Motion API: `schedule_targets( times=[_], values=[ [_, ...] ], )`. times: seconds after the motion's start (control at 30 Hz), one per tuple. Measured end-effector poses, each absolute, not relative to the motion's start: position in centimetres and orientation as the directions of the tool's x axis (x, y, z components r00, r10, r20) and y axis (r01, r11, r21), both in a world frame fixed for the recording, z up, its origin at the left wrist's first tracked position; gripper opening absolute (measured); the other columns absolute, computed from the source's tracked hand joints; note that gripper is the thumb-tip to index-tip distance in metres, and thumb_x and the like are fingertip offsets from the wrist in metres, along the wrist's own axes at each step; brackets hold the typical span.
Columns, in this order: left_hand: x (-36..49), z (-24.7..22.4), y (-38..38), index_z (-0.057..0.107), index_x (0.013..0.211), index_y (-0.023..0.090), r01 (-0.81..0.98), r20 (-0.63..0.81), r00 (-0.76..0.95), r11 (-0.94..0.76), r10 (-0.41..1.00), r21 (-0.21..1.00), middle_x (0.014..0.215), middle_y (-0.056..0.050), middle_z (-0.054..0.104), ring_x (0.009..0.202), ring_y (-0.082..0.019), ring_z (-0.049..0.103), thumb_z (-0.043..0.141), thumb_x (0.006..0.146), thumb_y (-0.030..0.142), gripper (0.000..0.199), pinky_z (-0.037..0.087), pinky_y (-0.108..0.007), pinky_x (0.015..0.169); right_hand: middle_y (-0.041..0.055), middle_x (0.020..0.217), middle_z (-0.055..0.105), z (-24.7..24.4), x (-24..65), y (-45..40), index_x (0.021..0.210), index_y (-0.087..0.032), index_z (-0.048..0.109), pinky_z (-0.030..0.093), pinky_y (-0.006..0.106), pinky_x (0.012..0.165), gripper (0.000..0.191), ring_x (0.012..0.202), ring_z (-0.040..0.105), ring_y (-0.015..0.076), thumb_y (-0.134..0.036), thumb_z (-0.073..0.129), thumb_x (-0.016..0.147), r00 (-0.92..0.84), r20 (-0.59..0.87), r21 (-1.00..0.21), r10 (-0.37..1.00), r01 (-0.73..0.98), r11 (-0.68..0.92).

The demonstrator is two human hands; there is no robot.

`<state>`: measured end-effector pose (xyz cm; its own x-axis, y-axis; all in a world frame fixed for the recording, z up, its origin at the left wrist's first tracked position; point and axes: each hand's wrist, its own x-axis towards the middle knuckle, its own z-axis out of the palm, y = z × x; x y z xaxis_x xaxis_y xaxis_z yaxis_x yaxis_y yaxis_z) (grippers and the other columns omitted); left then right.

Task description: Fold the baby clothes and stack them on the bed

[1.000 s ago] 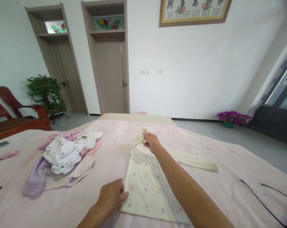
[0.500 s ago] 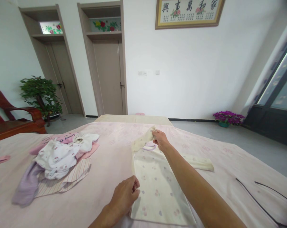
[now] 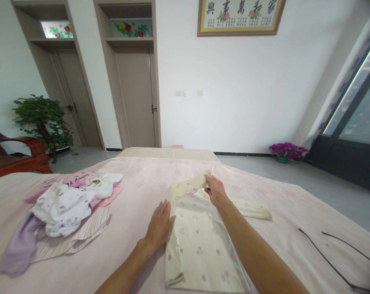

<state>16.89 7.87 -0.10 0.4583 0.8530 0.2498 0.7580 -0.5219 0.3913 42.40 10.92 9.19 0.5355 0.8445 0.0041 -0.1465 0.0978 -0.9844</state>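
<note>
A pale yellow long-sleeved child's shirt (image 3: 200,241) with small printed motifs lies spread in front of me, its hem toward me. Its left side is turned inward in a narrow strip. My right hand (image 3: 216,190) pinches the end of the left sleeve (image 3: 192,182), which is drawn across near the neckline. The other sleeve (image 3: 252,209) stretches out to the right, partly behind my right forearm. Against the shirt's left edge rests my left hand (image 3: 160,224), fingers extended and holding nothing.
A heap of children's clothes (image 3: 65,208) lies to the left on the pink bedspread (image 3: 135,241). Two thin dark glasses temples (image 3: 326,257) show at the lower right. Beyond are a wooden chair (image 3: 28,153), a potted plant (image 3: 43,122) and purple flowers (image 3: 287,151).
My left hand has moved up along the shirt's left edge and its fingers have straightened. The left side now lies turned inward. My right hand has carried the sleeve end slightly rightward.
</note>
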Motion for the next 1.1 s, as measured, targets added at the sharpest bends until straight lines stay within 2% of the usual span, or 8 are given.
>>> schedule_targets(
  times=[0.23,0.33,0.4,0.47,0.57,0.67,0.83,1.1],
  values=[
    [17.6,-1.7,7.9,0.027,0.151,0.023,0.703,0.101,0.65,-0.646,0.754,0.299,0.159,-0.008,0.019,0.146,-0.03,0.013,0.03,0.096,0.055,0.064,0.014,-0.053,0.116,0.0036,0.071,0.063,7.1,45.5,9.3,0.086,-0.017,0.059,0.046,0.025,0.051,0.026,0.066,0.06,0.0172,-0.039,0.058,0.072,0.659,-0.033,-0.993,0.752,0.064,-0.099],
    [16.7,-1.2,8.6,0.037,0.147,0.027,0.651,0.118,0.679,-0.669,0.724,0.359,0.157,-0.006,0.026,0.145,-0.026,0.019,0.023,0.099,0.051,0.056,0.017,-0.047,0.117,0.0142,0.101,0.066,6.2,45.8,6.9,0.105,-0.014,0.062,0.05,0.037,0.074,0.039,0.097,0.061,0.0284,-0.029,0.06,0.069,0.706,0.009,-0.958,0.708,0.209,-0.197],
    [16.3,-1.0,9.3,0.047,0.141,0.026,0.631,0.152,0.672,-0.668,0.725,0.394,0.154,-0.006,0.034,0.144,-0.022,0.025,0.02,0.1,0.047,0.054,0.02,-0.041,0.117,0.0175,0.128,0.055,5.9,45.0,4.7,0.12,-0.015,0.058,0.043,0.043,0.094,0.053,0.122,0.047,0.0324,-0.022,0.06,0.068,0.703,0.115,-0.913,0.702,0.352,-0.204],
    [16.2,-0.9,10.1,0.051,0.139,0.022,0.636,0.177,0.654,-0.662,0.735,0.396,0.151,-0.007,0.039,0.142,-0.022,0.029,0.023,0.1,0.044,0.052,0.022,-0.038,0.116,0.0141,0.136,0.049,5.9,43.2,2.1,0.125,-0.019,0.057,0.035,0.043,0.103,0.055,0.128,0.04,0.0305,-0.018,0.057,0.071,0.548,0.256,-0.808,0.796,0.574,-0.135],
    [16.6,-1.0,11.0,0.048,0.141,0.021,0.666,0.174,0.645,-0.658,0.745,0.351,0.153,-0.009,0.035,0.143,-0.025,0.027,0.032,0.098,0.04,0.049,0.021,-0.04,0.117,0.0047,0.109,0.064,5.9,39.3,-2.4,0.112,-0.025,0.066,0.044,0.034,0.092,0.039,0.103,0.056,0.0217,-0.019,0.058,0.074,-0.047,0.207,-0.664,0.977,0.726,0.176],
    [17.2,-1.2,11.5,0.044,0.143,0.025,0.695,0.145,0.641,-0.65,0.754,0.308,0.157,-0.009,0.027,0.144,-0.029,0.022,0.037,0.097,0.039,0.049,0.019,-0.046,0.116,0.0001,0.106,0.063,5.8,35.6,-6.2,0.107,-0.03,0.068,0.044,0.026,0.086,0.039,0.099,0.056,0.0178,-0.019,0.067,0.069,-0.398,0.149,-0.618,0.905,0.677,0.399],
    [17.8,-1.2,11.8,0.038,0.146,0.027,0.742,0.065,0.63,-0.624,0.774,0.245,0.158,-0.009,0.023,0.145,-0.03,0.02,0.036,0.096,0.043,0.052,0.017,-0.048,0.116,0.0007,0.096,0.063,4.4,32.5,-7.8,0.088,-0.025,0.072,0.041,0.023,0.077,0.008,0.091,0.057,0.0153,-0.026,0.065,0.084,-0.431,0.118,-0.52,0.894,0.74,0.426],
    [17.5,-0.8,11.8,0.031,0.149,0.026,0.728,0.035,0.665,-0.658,0.746,0.191,0.158,-0.012,0.021,0.145,-0.031,0.018,0.033,0.097,0.047,0.057,0.017,-0.049,0.115,-0.0008,0.081,0.063,2.9,32.0,-8.4,0.081,-0.023,0.07,0.038,0.022,0.068,0.01,0.08,0.057,0.0126,-0.023,0.061,0.088,-0.416,0.171,-0.498,0.893,0.746,0.443]
  ],
)
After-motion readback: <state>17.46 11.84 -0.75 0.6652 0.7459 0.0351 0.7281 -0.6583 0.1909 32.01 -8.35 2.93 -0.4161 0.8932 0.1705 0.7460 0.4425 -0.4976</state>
